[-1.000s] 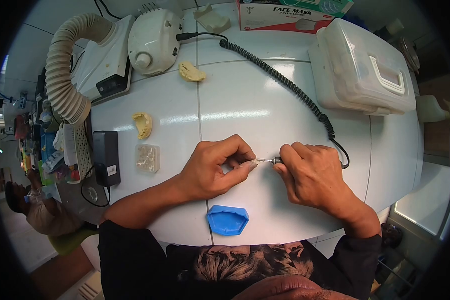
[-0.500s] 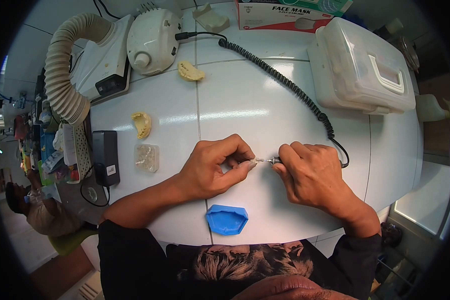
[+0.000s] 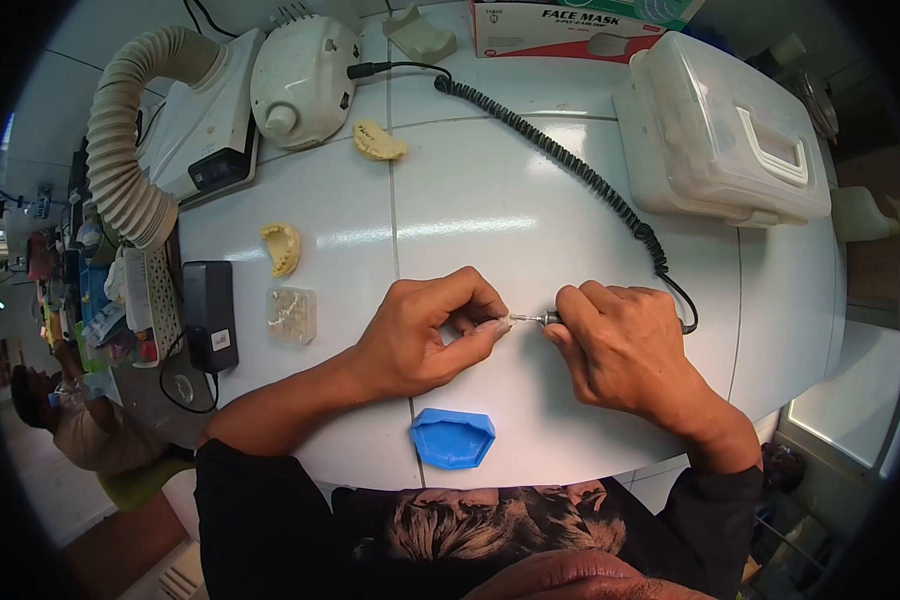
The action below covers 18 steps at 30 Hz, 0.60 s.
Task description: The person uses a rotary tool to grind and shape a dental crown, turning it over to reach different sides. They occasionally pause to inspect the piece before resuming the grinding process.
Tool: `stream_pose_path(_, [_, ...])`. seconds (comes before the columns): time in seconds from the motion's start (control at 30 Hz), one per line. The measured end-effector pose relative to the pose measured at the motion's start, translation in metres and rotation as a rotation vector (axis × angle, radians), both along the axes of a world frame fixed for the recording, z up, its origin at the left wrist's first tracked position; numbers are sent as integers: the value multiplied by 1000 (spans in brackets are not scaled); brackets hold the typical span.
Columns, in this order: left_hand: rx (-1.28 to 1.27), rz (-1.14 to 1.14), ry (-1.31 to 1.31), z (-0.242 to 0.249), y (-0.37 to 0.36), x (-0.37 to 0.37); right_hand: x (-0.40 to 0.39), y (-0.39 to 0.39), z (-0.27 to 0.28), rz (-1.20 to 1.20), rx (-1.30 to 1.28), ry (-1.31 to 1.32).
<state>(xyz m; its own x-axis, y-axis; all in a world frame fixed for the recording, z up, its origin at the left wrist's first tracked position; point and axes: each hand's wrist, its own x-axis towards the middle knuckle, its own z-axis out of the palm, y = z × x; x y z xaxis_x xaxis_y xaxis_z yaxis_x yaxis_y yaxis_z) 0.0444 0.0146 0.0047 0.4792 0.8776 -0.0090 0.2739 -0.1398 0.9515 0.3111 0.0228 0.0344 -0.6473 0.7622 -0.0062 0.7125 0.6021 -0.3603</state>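
Observation:
Thumb and fingertips of my left hand (image 3: pixel 432 332) are pinched together on a small pale piece (image 3: pixel 507 322), mostly hidden by the fingers. My right hand (image 3: pixel 620 345) is wrapped round a rotary handpiece (image 3: pixel 551 318), its thin metal bur pointing left with the tip right at the pale piece. A coiled black cord (image 3: pixel 570 160) runs from the handpiece up to the white micromotor control unit (image 3: pixel 300 85). Below my hands, near the table's front edge, lies a blue angular mould (image 3: pixel 453 458). Two yellowish dental casts, one left (image 3: pixel 282 249) and one farther back (image 3: pixel 378 141), rest on the table.
Left of my arm are a clear small box (image 3: pixel 292 316) and a black power adapter (image 3: pixel 210 318). Behind stands a white machine with a ribbed hose (image 3: pixel 120 130). A white carry case (image 3: pixel 715 130) and a face mask box (image 3: pixel 560 35) fill the back right. Another person (image 3: pixel 90 425) sits far left.
Both hands stay almost in place, the bur still at the pale piece. The whole view has shifted very slightly.

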Motion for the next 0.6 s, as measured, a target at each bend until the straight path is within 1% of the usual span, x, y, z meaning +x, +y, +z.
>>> stream_pose_path(0.53, [5,-4,-1,-2,-1,0,2,4,4,20,-61,-14])
stream_pose_path(0.6, [2,-7,1,-1,0,0,2,3,2,10,-32,-7])
